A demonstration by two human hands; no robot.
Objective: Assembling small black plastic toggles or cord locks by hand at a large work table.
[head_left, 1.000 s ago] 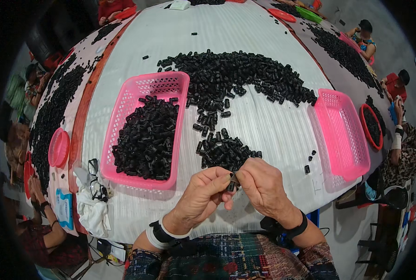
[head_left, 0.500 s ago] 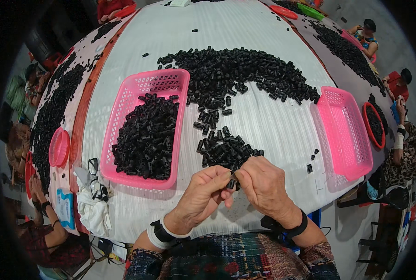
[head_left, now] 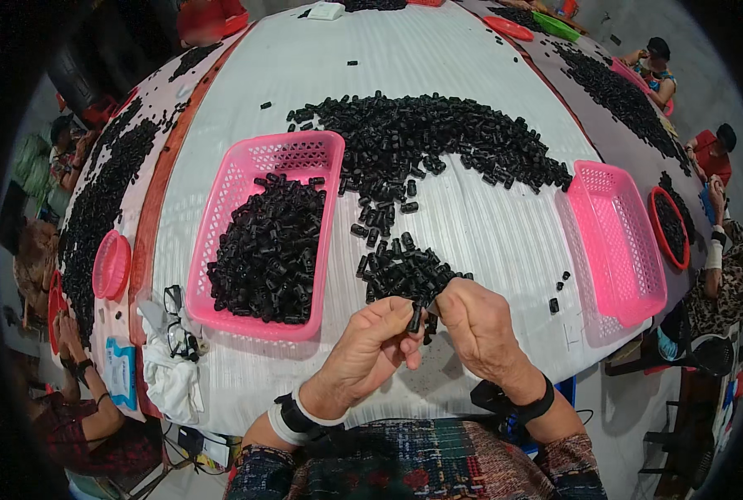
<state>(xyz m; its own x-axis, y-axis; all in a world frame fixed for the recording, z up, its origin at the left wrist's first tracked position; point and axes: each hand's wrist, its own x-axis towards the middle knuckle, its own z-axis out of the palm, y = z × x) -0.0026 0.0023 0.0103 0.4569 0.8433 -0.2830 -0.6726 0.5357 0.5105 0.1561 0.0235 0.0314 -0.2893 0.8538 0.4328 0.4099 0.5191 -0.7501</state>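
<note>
The white-covered worktop [head_left: 488, 225] spreads under everything, with a broad heap of black parts [head_left: 438, 133] beyond the hands. Nearer and to the left stands a pink basket [head_left: 255, 327] loaded with similar parts; a second pink basket [head_left: 617, 242] stands well off to the right. The left hand [head_left: 359, 350] and right hand [head_left: 484, 333] come close together at the near edge of a small pile [head_left: 401, 271]. Between them is one small black part [head_left: 415, 321], pinched by the left thumb and fingers. The right fingers curl in just beside it; I cannot tell whether they grip anything. A firm left pinch, small controlled right-hand movements and low hands would probably serve best.
</note>
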